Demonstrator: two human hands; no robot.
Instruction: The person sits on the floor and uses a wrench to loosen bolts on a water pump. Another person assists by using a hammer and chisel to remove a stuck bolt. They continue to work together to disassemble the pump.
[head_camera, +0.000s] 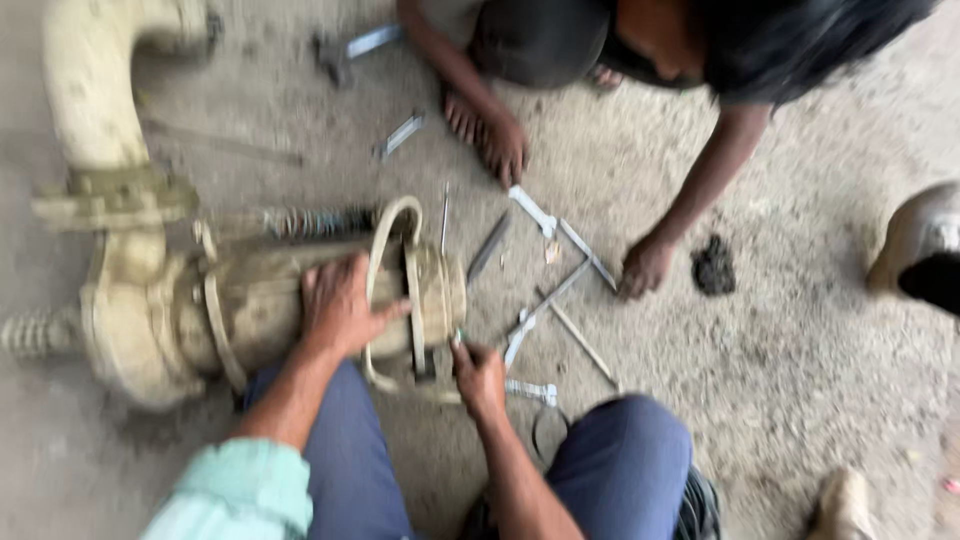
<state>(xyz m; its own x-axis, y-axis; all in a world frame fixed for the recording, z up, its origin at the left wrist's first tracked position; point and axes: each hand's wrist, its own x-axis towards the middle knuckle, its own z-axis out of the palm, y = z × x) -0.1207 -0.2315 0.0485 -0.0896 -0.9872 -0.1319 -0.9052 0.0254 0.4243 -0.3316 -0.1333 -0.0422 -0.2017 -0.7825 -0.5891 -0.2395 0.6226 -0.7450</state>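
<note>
While the frame is pretty blurry, the gist is readable: left hand (345, 305) lies flat over the top of the pump (250, 300), fingers spread wide and draped across the body near its right end; right hand (478, 375) sits just below that end, fingers curled narrow around some small thing with a greenish tip, too smeared to say what it is. Pump lies on its side on the floor (800, 350), left of centre, between the person's knees and the scattered spanners (545, 290); a big pale pipe (90, 90) bends away at far left, and a loose band (385, 290) loops around the end being worked on.

Across the floor a second person crouches, one hand (500, 145) planted far, the other (645, 265) down right beside the spanners.

What I'd worry about: the pump is round and only steadied by one open palm, so a hard push from the right could roll it toward the knees; that small tool could slip off and jab the left fingers, which are close; and with tools strewn everywhere, someone's hand or bare foot (460, 115) gets pinched easily.
</note>
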